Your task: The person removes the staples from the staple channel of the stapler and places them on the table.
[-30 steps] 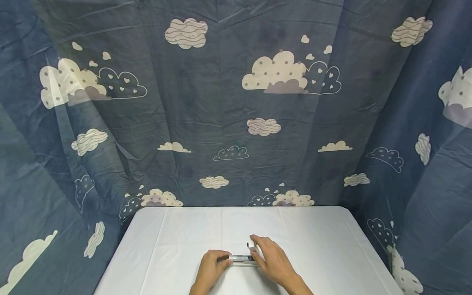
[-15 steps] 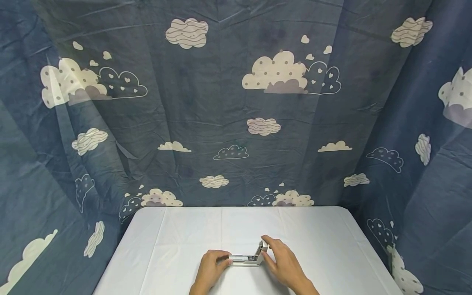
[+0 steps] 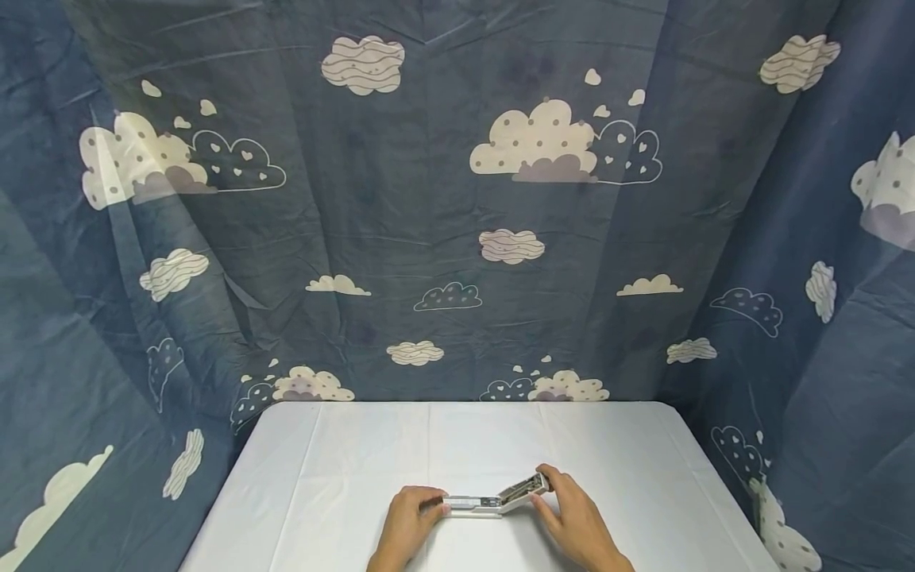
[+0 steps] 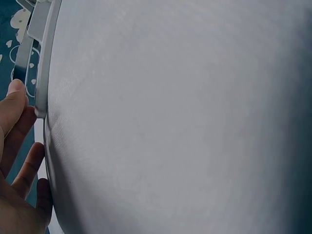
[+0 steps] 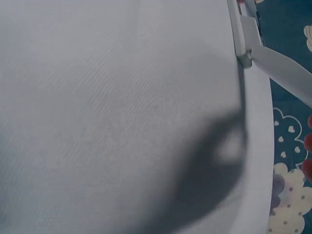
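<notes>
A light-grey stapler lies on the white table, folded open with its metal magazine exposed. My left hand pinches the left end of the magazine. In the left wrist view, fingertips meet the magazine's end beside the stapler base, while the lower fingers sit by the table edge. My right hand grips the free end of the stapler's top arm, which slants up to the right from the hinge. The right wrist view shows the arm's outer side and the edges of several fingers.
The white table has rounded far corners and faint fold lines. A dark blue curtain with cloud prints hangs behind it and along both sides. A hand's shadow falls on the tabletop in the right wrist view.
My right hand has swung the stapler's top arm over to the right and down, from roughly upright to a low slant. The left hand and the base have stayed in place.
</notes>
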`<action>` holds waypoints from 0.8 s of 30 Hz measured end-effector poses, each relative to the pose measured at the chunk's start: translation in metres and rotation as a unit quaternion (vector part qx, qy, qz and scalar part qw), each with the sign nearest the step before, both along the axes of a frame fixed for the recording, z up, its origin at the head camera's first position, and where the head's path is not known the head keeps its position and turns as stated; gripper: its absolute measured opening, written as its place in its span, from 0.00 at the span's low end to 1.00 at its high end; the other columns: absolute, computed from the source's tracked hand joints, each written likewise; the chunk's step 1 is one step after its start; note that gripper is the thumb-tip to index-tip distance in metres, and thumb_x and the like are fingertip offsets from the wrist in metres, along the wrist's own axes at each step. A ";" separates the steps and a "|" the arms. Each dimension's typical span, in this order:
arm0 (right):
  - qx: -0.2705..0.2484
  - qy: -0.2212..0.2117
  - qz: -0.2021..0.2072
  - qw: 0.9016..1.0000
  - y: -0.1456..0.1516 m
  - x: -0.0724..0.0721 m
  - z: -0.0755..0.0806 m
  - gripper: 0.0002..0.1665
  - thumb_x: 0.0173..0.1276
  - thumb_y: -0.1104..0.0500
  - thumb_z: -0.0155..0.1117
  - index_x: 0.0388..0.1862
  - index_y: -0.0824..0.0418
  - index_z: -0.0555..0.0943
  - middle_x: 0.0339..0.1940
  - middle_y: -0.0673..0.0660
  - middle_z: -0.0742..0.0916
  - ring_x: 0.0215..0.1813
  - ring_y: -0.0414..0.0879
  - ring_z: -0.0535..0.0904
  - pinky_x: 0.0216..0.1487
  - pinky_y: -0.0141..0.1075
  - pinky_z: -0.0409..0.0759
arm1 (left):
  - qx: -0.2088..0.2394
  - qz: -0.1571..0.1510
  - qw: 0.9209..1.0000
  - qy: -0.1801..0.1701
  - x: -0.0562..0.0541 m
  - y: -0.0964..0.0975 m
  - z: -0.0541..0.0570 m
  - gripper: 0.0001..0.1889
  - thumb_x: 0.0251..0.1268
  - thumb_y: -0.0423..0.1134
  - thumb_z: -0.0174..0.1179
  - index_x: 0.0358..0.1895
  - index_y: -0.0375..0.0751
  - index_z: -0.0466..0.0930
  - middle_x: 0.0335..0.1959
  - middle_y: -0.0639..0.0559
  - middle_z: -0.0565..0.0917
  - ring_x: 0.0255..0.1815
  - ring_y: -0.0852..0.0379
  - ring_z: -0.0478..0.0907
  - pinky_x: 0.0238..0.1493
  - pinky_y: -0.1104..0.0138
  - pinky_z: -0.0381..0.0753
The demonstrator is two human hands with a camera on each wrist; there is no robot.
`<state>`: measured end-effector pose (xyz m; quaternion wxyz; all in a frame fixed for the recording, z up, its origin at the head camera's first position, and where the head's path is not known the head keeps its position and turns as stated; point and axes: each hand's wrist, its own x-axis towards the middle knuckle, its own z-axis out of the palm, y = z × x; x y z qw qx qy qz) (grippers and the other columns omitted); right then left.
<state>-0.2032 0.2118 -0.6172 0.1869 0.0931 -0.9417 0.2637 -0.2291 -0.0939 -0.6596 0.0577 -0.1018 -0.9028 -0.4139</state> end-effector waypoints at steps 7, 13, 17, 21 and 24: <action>0.003 -0.020 -0.018 1.000 0.012 -0.004 -0.010 0.28 0.68 0.50 0.75 0.63 0.58 0.79 0.44 0.50 0.86 0.47 0.44 0.84 0.47 0.46 0.85 | 0.005 0.000 1.000 0.002 -0.003 0.001 -0.002 0.14 0.59 0.50 0.74 0.46 0.52 0.91 0.45 0.60 0.90 0.53 0.51 0.84 0.59 0.48 0.82; 0.014 -0.083 -0.033 0.996 0.019 -0.005 -0.017 0.28 0.71 0.45 0.70 0.63 0.57 0.77 0.45 0.52 0.86 0.47 0.44 0.83 0.48 0.47 0.85 | 0.001 0.000 1.000 0.004 -0.004 0.002 -0.001 0.13 0.58 0.49 0.74 0.46 0.52 0.91 0.43 0.62 0.90 0.52 0.52 0.84 0.58 0.49 0.83; 0.023 -0.124 -0.043 0.991 0.022 -0.006 -0.019 0.29 0.72 0.45 0.69 0.64 0.59 0.76 0.48 0.54 0.85 0.48 0.46 0.83 0.51 0.49 0.85 | 0.002 0.000 1.000 -0.005 -0.005 0.002 -0.001 0.14 0.58 0.49 0.74 0.46 0.52 0.91 0.44 0.61 0.90 0.52 0.52 0.84 0.59 0.49 0.82; 0.032 -0.150 -0.049 0.987 0.025 -0.009 -0.026 0.31 0.71 0.44 0.69 0.64 0.60 0.75 0.47 0.54 0.85 0.46 0.46 0.83 0.51 0.49 0.85 | -0.001 0.005 1.000 -0.010 -0.005 0.003 -0.001 0.14 0.58 0.50 0.74 0.46 0.53 0.91 0.44 0.62 0.90 0.52 0.54 0.83 0.59 0.51 0.83; 0.028 -0.140 -0.047 0.989 0.027 -0.010 -0.031 0.32 0.71 0.43 0.68 0.65 0.59 0.75 0.48 0.54 0.86 0.48 0.48 0.84 0.53 0.51 0.85 | -0.002 0.004 1.000 -0.005 -0.005 0.003 0.000 0.14 0.59 0.51 0.73 0.46 0.53 0.91 0.45 0.61 0.90 0.52 0.53 0.84 0.59 0.50 0.83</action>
